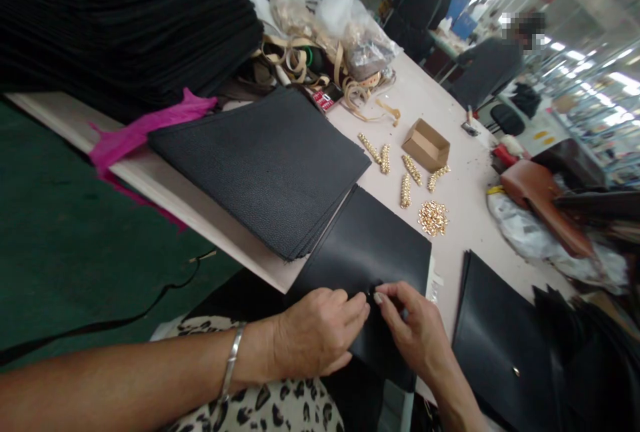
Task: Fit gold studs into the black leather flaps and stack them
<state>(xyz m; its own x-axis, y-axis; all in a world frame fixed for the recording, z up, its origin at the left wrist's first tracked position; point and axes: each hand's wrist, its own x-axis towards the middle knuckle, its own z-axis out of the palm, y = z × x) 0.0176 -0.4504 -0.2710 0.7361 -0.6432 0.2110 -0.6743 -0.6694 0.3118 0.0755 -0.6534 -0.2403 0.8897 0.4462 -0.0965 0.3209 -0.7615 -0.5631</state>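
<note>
- Left hand [320,332]: fingers curled in over the black panel [375,239], thumb hidden behind them; I cannot tell whether it grips anything.
- Right hand [415,325]: thumb and forefinger drawn together just beside the left fingertips; whether something sits between them cannot be told.
- Between the two hands, a tiny bright speck on the panel is too small to make out.
- The panel lies under both hands; its near part is partly covered by them.
- Right of the right hand, another black panel [495,325] bears a small gold fitting [516,372]; the frame's bottom edge cuts it off.
- Far ahead and left of the left hand, a tall black stack [125,25] runs out of frame.
- Ahead of the right hand on the tabletop [470,199], beyond a heap of loose gold pieces [433,218] and rows of gold pieces [406,191], stands a small open cardboard box [425,142], inner walls showing.
- Farther ahead and to the left, clear plastic bags [370,45] hold small pieces, blurred.
- Nearer the left hand than those bags, a stack of grained black sheets [265,159] lies beside the panel.
</note>
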